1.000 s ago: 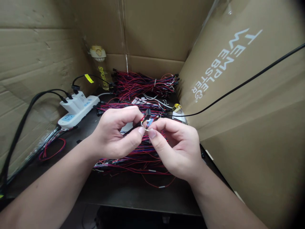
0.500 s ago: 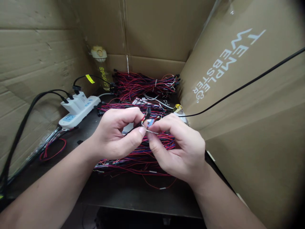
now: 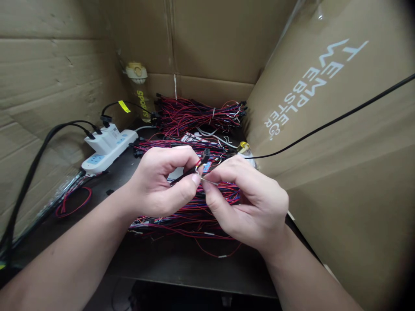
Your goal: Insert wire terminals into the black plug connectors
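white power strip (image 3: pixel 112 153), yellow-lettered bottle (image 3: pixel 140 96), white-lettered cardboard panel (image 3: pixel 350 172), slanting black cable (image 3: pixel 324 129)

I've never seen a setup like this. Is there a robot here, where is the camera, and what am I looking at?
There is no robot: these are a person's two bare hands. The camera is worn on their head and looks forward and down, so you see roughly what they see.

The left hand holds a small black connector by the wires below it. The right hand pinches a thin pale strand, too fine to identify.

On the dark table lie bundles of mostly red and dark wires. A white power strip with black cables plugged in sits to the left, and cardboard walls surround the space.
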Demonstrator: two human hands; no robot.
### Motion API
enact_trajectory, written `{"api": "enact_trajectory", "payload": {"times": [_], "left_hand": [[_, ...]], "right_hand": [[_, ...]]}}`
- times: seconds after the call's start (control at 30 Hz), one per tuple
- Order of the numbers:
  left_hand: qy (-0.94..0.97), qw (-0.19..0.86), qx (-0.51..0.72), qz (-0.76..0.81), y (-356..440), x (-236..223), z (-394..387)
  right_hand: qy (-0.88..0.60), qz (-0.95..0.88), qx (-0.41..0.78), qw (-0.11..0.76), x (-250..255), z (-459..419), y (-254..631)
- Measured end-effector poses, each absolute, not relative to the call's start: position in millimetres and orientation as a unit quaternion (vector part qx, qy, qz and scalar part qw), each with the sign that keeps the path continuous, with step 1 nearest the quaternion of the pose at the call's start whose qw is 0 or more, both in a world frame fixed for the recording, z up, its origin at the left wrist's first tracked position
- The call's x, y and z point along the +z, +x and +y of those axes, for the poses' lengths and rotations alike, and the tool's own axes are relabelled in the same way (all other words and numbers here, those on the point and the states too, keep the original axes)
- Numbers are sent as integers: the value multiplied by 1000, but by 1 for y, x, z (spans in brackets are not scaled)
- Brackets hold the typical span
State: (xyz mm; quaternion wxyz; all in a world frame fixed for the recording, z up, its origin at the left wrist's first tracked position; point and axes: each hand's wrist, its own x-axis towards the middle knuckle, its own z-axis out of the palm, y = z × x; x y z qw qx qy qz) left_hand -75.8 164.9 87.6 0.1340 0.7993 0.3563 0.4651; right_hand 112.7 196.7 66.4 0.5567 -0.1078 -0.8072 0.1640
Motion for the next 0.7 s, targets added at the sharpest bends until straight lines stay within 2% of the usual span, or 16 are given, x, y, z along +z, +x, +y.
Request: {"api": "enact_trajectory", "payload": {"times": [0.4, 0.7], "left_hand": [[795, 134, 466, 365, -76, 88, 164], [790, 175, 459, 367, -75, 89, 164]], "right_hand": [[-100, -834, 108, 531, 68, 200, 116], [-107, -817, 172, 540, 68, 197, 116]]}}
